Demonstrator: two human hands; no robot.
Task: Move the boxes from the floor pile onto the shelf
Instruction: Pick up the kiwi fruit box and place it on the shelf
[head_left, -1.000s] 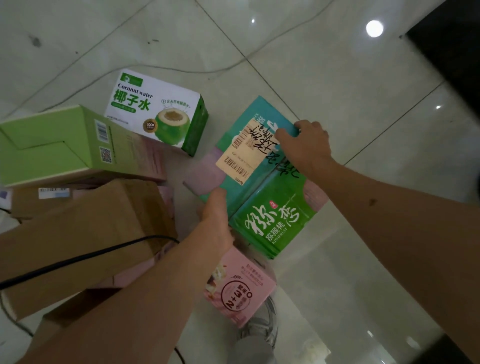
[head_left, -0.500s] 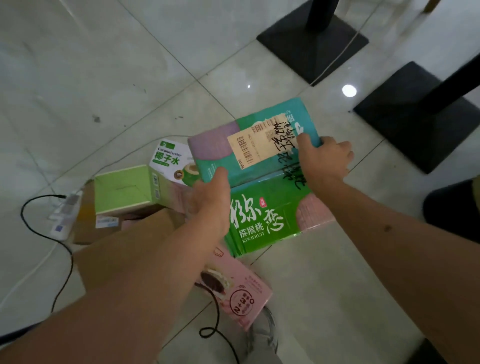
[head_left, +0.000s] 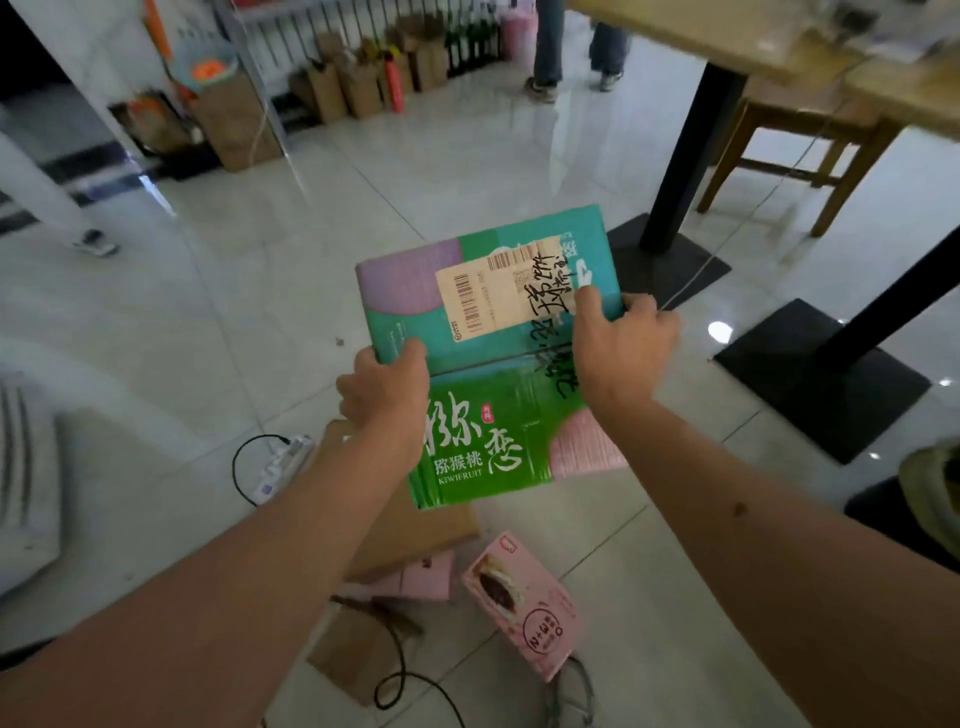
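Observation:
A green and teal kiwifruit box (head_left: 493, 410) with a pale shipping label is held up in the air in front of me. My left hand (head_left: 387, 392) grips its left edge and my right hand (head_left: 621, 345) grips its right side, both closed on it. Below on the floor lie a pink box (head_left: 524, 605), a brown cardboard box (head_left: 410, 535) and another brown one (head_left: 353, 649). A metal shelf rack (head_left: 270, 47) stands far off at the upper left, blurred.
Black table bases (head_left: 815, 379) (head_left: 670, 260) and a wooden chair (head_left: 795, 135) stand to the right. A power strip with a black cable (head_left: 280, 462) lies left of the pile. Paper bags (head_left: 332, 93) line the far wall, where a person's legs (head_left: 550, 47) stand.
Both hands have lifted the kiwifruit box off the floor pile. My view has tilted upward from the floor, so the far room and shelf come into sight.

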